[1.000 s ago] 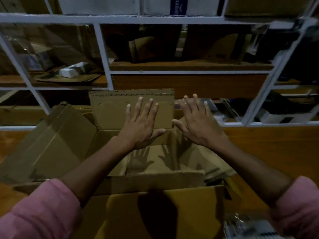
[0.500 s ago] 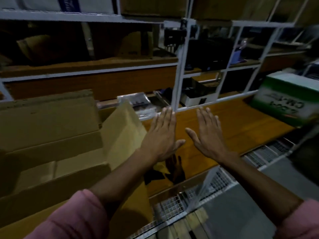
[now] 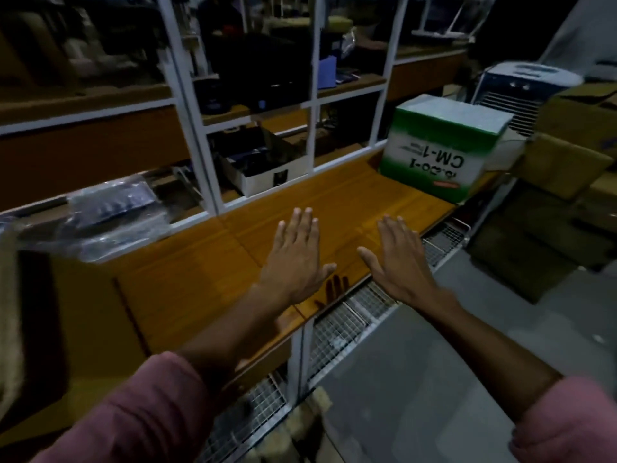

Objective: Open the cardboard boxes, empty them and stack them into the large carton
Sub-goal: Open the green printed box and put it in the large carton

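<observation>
My left hand (image 3: 295, 259) and my right hand (image 3: 397, 262) are held out flat, palms down, fingers spread, above the orange wooden shelf top (image 3: 213, 272). Neither holds anything. A green and white box (image 3: 444, 145) marked CM-1 stands upside down at the far right end of the shelf top, well beyond my right hand. Only a blurred edge of the large open carton (image 3: 10, 315) shows at the far left. Brown cardboard boxes (image 3: 561, 202) are stacked on the floor to the right.
White metal shelving (image 3: 203, 152) rises behind the shelf top, holding an open tray of dark items (image 3: 263, 165) and plastic-wrapped packs (image 3: 110, 215). Wire mesh racks (image 3: 337, 329) lie under the shelf edge. Grey floor (image 3: 434, 362) spreads to the right, with a white appliance (image 3: 521, 88) behind.
My view has swung right, away from the large open carton, which has slid out to the left edge. Both flat hands moved from over the carton to over the shelf top.
</observation>
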### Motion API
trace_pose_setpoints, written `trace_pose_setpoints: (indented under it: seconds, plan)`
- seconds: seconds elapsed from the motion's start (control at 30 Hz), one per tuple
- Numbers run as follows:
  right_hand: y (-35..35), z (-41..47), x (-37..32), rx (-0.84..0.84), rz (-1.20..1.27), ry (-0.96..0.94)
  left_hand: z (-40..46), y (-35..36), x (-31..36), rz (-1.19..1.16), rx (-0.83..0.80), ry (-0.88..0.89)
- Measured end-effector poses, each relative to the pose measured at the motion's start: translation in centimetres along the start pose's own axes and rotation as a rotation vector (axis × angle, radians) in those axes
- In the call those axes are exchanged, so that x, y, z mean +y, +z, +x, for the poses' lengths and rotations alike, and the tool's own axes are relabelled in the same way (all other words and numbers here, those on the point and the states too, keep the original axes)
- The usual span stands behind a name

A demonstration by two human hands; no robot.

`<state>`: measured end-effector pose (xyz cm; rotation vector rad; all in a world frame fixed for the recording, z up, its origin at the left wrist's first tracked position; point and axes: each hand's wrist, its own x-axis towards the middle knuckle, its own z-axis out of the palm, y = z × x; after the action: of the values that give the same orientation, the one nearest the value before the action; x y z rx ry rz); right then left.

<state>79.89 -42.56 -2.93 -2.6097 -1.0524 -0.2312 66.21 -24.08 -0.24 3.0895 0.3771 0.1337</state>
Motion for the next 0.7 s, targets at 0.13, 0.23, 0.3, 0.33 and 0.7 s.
trace_pose_setpoints:
  seconds: [0.13,0.23,0.3,0.33,0.7]
  plan:
    - [1.0,2.3,4.7,-0.027,0.017,0.058,5.1,1.8,1.3,0.001,-0.033,0.026]
    - [1.8,4.5,7.5,-0.044,0.038,0.12,9.6,3.1,1.8,-0.009,-0.044,0.061]
    - [2.1,6.2,9.3,-0.034,0.02,0.124,13.2,3.9,2.4,-0.024,-0.033,0.08]
    - [2.0,7.3,10.2,-0.021,0.004,0.122,15.0,4.1,2.8,-0.027,-0.025,0.093]
    - [0.1,17.2,23.1,0.103,-0.017,0.255,32.3,6.5,10.2,-0.026,-0.042,0.246]
